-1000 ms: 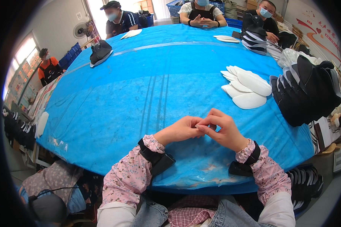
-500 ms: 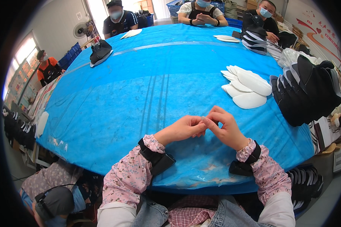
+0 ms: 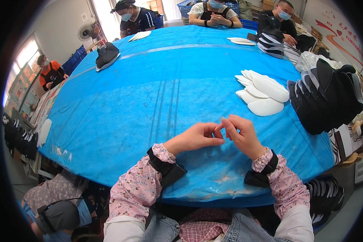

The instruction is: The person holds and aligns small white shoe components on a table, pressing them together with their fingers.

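At the table's near edge, our left hand (image 3: 195,138) and right hand (image 3: 242,135) meet fingertip to fingertip, fingers curled and pinched together; whatever sits between them is too small for us to tell. Both rest on the blue table cover (image 3: 149,101). Toward the right edge lie white insoles (image 3: 262,94), beside stacked black shoe uppers (image 3: 326,101).

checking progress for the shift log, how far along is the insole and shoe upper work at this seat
Done: nothing finished shows in front of the person. In hand: left hand and right hand meet fingertip to fingertip over the blue plastic table cover; whatever they pinch is too small to tell. Left: the fanned white foam insoles and the stacked black shoe uppers lie untouched to the right.
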Motion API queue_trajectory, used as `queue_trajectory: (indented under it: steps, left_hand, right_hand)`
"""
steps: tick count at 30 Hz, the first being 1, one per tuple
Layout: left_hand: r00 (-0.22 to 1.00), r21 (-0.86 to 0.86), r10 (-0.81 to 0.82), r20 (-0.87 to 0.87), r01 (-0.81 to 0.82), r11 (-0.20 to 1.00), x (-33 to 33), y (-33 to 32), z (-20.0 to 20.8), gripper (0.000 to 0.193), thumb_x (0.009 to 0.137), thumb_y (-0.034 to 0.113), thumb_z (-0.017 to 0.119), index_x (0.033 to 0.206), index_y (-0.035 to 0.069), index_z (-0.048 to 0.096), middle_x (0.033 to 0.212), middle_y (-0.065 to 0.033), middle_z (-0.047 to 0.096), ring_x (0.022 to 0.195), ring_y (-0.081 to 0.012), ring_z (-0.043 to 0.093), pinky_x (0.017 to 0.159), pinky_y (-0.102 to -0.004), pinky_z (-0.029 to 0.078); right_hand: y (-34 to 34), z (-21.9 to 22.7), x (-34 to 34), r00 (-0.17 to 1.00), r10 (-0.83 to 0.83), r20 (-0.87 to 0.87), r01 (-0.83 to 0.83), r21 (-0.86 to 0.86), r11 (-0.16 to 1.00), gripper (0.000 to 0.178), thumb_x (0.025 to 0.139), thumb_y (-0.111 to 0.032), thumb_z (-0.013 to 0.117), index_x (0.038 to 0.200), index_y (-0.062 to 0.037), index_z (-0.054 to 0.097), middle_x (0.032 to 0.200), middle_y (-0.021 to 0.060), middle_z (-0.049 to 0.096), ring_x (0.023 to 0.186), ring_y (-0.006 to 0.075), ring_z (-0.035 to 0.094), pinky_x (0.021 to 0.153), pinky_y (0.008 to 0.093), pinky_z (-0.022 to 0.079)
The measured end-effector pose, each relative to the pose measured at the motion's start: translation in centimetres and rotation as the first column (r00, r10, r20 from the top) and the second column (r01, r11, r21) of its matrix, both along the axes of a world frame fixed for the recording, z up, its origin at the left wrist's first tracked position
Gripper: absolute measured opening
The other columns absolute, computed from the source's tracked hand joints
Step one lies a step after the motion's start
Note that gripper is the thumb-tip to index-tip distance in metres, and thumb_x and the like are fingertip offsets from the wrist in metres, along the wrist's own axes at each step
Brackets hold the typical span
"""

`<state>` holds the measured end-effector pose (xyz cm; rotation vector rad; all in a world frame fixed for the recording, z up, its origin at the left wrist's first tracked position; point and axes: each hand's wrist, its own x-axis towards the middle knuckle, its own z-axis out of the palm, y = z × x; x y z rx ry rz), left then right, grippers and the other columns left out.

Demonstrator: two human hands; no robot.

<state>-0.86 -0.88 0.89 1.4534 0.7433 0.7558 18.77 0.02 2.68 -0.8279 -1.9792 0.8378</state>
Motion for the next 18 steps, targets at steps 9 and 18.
queue_trajectory:
  steps: [9, 18]
  left_hand:
    - [0.978, -0.08, -0.053, -0.201, 0.038, 0.996, -0.3, -0.1, 1.4, 0.03, 0.096, 0.034, 0.048, 0.097, 0.008, 0.064, 0.089, 0.0009, 0.067, 0.068, -0.004, 0.052, 0.055, -0.0194, 0.04]
    - [0.987, -0.094, -0.074, -0.141, 0.061, 0.994, -0.3, 0.0, 1.4, 0.033, 0.094, 0.038, 0.049, 0.102, 0.008, 0.062, 0.088, 0.0017, 0.066, 0.064, -0.0029, 0.05, 0.05, -0.0178, 0.037]
  right_hand:
    - [-0.2, 0.4, -0.7, 0.995, 0.099, -0.014, -0.095, 0.179, 0.979, 0.013, 0.087, -0.018, 0.065, 0.089, -0.0053, 0.067, 0.095, 0.0065, 0.053, 0.071, 0.0131, 0.056, 0.056, 0.0244, 0.046]
    - [-0.2, 0.3, -0.7, 0.994, 0.105, 0.015, -0.106, 0.102, 0.989, 0.014, 0.084, -0.016, 0.067, 0.093, -0.0061, 0.066, 0.098, 0.007, 0.053, 0.078, 0.0143, 0.057, 0.062, 0.0262, 0.048]
